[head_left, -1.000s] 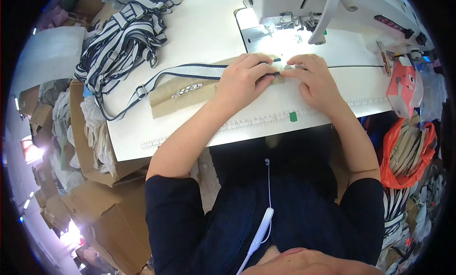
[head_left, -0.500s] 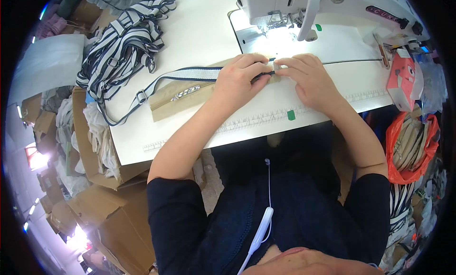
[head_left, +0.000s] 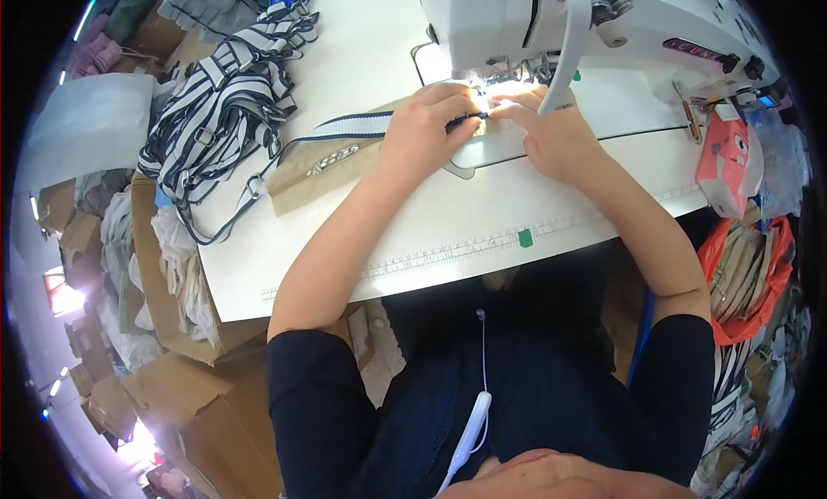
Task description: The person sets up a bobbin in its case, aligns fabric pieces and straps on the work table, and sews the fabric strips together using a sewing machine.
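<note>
My left hand (head_left: 428, 130) is closed on a navy-and-white striped strap (head_left: 353, 127), its fingers pressing the strap onto a beige fabric piece (head_left: 301, 178). That piece has a zipper and a patterned strip lying on it. Close by on the right, my right hand (head_left: 556, 137) has its fingertips closed on the end of the same strap, under the lit needle area of a white sewing machine (head_left: 478, 34). The exact grip of the right fingertips is partly hidden by the machine. From my left hand the strap trails leftward to a metal buckle (head_left: 254, 186).
A heap of striped straps (head_left: 220, 111) lies at the table's left. A printed ruler (head_left: 431, 256) runs along the front edge of the white table (head_left: 345, 34). At right are a pink box (head_left: 725, 163) and a red bag (head_left: 749, 318) of beige pieces. Cardboard boxes (head_left: 202, 404) stand left.
Both hands have moved away from me, bringing the strap end and beige fabric under the machine's needle area. The strap's trailing part has shifted along with them.
</note>
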### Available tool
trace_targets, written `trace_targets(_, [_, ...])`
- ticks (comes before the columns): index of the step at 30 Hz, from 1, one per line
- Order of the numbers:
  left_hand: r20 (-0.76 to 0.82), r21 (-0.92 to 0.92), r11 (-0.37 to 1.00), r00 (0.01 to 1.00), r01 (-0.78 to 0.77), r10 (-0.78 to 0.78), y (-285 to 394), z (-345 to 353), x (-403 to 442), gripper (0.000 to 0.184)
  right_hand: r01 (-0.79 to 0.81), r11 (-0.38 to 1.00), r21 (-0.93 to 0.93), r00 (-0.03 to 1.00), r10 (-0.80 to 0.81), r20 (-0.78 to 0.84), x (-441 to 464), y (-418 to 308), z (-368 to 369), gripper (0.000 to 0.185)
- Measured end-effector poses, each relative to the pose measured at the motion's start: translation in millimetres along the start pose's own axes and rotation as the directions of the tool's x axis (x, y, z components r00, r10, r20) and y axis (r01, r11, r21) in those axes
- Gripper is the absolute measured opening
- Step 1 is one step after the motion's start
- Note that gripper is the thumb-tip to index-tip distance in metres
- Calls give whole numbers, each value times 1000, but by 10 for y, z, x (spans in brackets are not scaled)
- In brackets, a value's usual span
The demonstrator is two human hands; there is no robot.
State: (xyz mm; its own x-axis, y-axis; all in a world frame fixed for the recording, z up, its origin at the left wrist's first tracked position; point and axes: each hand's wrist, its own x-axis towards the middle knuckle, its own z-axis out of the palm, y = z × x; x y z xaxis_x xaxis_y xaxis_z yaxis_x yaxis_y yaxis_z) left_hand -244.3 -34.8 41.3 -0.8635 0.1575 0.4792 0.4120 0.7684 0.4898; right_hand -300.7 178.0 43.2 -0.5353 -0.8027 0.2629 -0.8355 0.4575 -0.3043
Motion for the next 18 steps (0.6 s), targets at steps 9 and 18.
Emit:
trace_targets(9, [11,18,1000,1000,18,-18,-50,28,34,13,-26,999,40,992,30,-119,-15,40,105,46])
trace_targets(18, [20,-13,1000,1000,-2,2,-36,51,18,11,-15,1000,11,980,17,-196,-42,28,109,43])
